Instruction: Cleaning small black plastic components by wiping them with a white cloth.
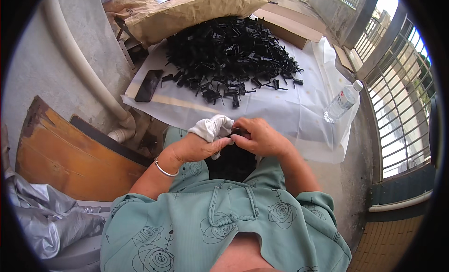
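Observation:
My two hands meet above my lap, just in front of the white-covered table. My left hand has white cloth over its fingers, perhaps a glove; its bare thumb presses towards the right thumb. Bare and closed, my right hand pinches a small black plastic part that both hands grip. Fingers hide most of this part. Beyond them lies a large heap of black plastic parts with thin stems. A dark mass sits between my knees below the hands; its kind is unclear.
A dark phone lies at the table's left, and a clear water bottle stands at its right on the white sheet. Brown paper sacking and a cardboard box are behind the heap. An orange-brown board leans at left.

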A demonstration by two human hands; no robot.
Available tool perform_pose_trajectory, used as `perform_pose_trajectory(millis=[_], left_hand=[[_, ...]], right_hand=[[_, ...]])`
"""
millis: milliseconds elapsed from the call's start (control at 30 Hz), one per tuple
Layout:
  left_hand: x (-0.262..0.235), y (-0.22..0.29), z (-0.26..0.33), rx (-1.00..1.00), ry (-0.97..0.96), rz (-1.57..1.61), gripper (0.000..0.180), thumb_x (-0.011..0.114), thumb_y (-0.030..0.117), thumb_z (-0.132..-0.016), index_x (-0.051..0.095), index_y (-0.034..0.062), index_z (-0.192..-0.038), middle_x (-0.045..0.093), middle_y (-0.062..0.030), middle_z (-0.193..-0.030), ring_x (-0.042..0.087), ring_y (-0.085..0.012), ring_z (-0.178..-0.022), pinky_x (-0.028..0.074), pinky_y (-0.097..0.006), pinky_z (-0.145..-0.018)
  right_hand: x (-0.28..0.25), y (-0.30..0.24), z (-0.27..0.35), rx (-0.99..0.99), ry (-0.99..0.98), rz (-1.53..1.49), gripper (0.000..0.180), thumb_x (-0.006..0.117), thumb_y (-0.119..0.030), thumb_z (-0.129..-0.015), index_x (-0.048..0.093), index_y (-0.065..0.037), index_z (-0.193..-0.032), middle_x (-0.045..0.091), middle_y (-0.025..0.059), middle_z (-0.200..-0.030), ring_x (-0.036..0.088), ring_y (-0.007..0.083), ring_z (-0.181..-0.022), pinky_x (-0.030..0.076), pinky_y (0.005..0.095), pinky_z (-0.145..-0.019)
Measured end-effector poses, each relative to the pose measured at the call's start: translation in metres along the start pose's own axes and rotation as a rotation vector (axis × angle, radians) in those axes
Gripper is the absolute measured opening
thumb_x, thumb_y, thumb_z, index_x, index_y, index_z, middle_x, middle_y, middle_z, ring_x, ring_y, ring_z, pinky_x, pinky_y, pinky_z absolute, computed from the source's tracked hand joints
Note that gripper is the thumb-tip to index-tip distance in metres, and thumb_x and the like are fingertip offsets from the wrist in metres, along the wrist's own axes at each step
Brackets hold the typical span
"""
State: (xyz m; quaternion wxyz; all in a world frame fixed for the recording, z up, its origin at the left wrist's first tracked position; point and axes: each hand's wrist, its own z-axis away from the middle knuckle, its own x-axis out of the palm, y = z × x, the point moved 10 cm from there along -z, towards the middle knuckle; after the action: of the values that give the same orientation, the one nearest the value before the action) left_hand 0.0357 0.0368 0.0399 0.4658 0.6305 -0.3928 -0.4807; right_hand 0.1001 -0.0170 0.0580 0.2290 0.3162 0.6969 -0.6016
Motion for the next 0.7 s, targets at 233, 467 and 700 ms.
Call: perform_pose_trajectory(millis=[233,467,700], left_hand=[[-0.015,-0.031,-0.001,-0.077,0.264,0.327,0.03,0.051,0.011,-0.089,0.047,0.0013,-0.117,0.059,-0.0049,-0.086,0.048,-0.0055,-0.057,0.043,-0.019,-0.048],[-0.015,-0.029,-0.006,0.017,0.257,0.601,0.024,0.051,0.005,-0.088,0.048,-0.0008,-0.111,0.056,-0.0044,-0.088,0.054,-0.0065,-0.061,0.045,-0.019,-0.052],[-0.03,-0.036,-0.007,-0.015,0.424,0.298,0.029,0.054,0.0,-0.084,0.05,-0.0025,-0.113,0.057,-0.0035,-0.085,0.053,-0.005,-0.062,0.046,-0.02,-0.054]], right_hand=[[-0.007,-0.029,0.002,-0.151,0.308,-0.011,0.025,0.068,-0.004,-0.07,0.058,-0.004,-0.093,0.051,0.0053,-0.061,0.048,0.0156,-0.049,0.038,0.0287,-0.045],[-0.03,-0.009,-0.009,-0.106,0.694,-0.016,0.014,0.067,-0.01,-0.078,0.054,-0.002,-0.078,0.048,0.0035,-0.058,0.042,0.0116,-0.049,0.035,0.0254,-0.045],[0.001,0.021,-0.022,0.008,0.287,-0.216,0.022,0.051,-0.016,-0.091,0.052,0.001,-0.077,0.048,0.0072,-0.062,0.041,0.0123,-0.056,0.038,0.0275,-0.052]])
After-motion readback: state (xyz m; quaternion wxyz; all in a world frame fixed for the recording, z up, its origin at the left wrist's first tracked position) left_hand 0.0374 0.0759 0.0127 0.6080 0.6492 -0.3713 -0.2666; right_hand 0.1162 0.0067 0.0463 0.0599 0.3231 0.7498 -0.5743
